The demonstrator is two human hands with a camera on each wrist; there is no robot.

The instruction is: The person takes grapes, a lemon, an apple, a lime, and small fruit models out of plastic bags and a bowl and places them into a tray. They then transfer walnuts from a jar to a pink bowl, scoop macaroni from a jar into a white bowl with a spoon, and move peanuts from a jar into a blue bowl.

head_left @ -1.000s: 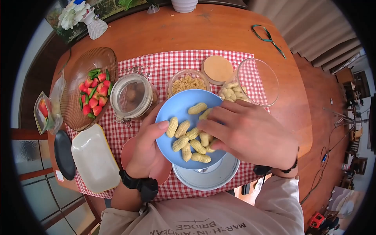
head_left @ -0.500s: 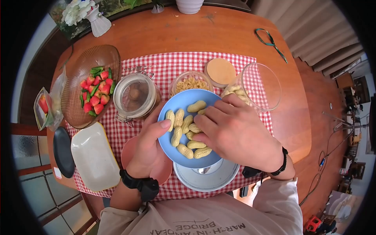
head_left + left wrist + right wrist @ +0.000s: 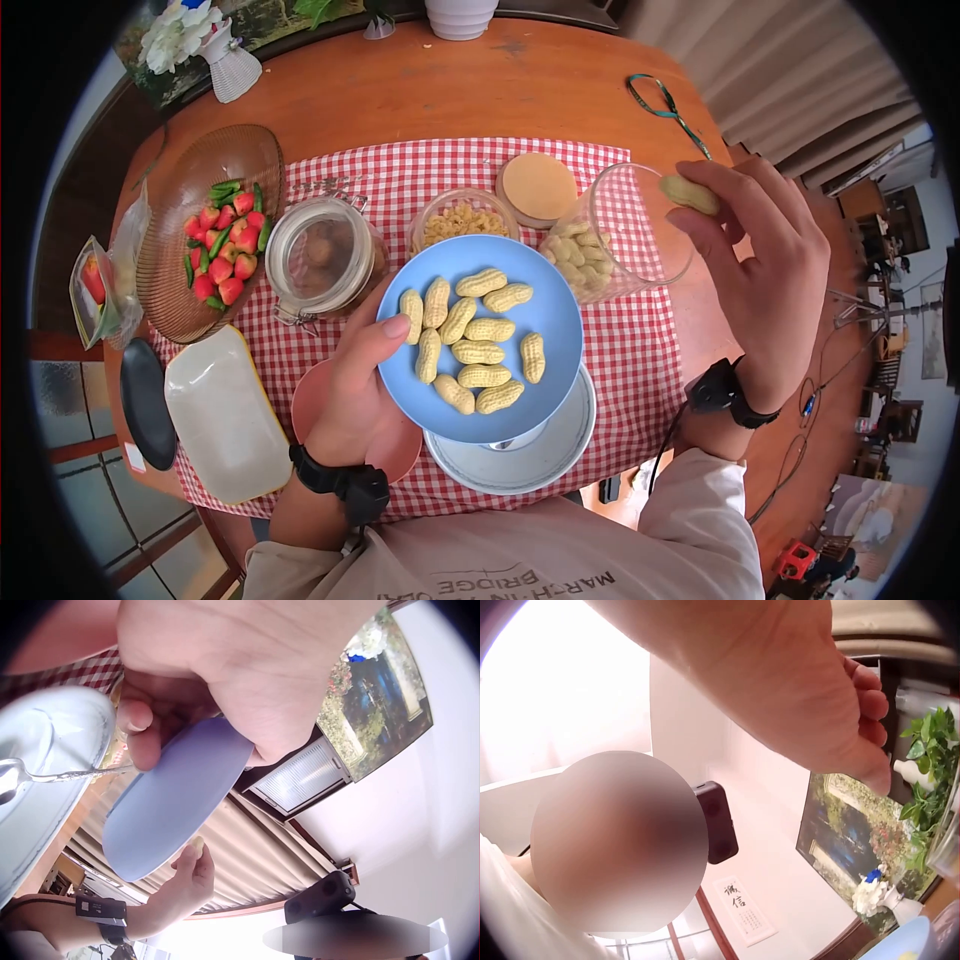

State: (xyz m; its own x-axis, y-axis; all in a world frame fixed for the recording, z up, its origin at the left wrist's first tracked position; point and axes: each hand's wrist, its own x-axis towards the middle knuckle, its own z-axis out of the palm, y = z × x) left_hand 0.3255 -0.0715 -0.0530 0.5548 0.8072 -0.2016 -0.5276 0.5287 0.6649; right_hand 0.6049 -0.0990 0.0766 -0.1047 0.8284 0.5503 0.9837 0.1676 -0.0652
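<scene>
My left hand (image 3: pixel 362 380) grips the left rim of a blue bowl (image 3: pixel 548 300), thumb on top and the other fingers hidden beneath. Several unshelled peanuts (image 3: pixel 478 352) lie in it. The left wrist view shows the underside of this blue bowl (image 3: pixel 176 799) tilted, with curled fingers (image 3: pixel 142 742) at its edge. Raised at the right, my right hand (image 3: pixel 765 250) pinches one peanut (image 3: pixel 690 194) between thumb and fingers. That peanut is close to the mouth of a clear glass jar (image 3: pixel 640 240), which lies tipped toward me with more peanuts (image 3: pixel 578 260) inside.
A white plate (image 3: pixel 575 440) with a spoon is below the bowl, beside a pink dish (image 3: pixel 312 395). Behind stand a pasta container (image 3: pixel 462 218), a round wooden lid (image 3: pixel 538 188) and a clasp jar (image 3: pixel 320 255). Leftward are an amber dish (image 3: pixel 165 240) and a white rectangular dish (image 3: pixel 225 420).
My right hand has left the bowl and moved right and up with a peanut in its fingers. The peanuts left in the bowl now show fully. My left hand still holds the bowl.
</scene>
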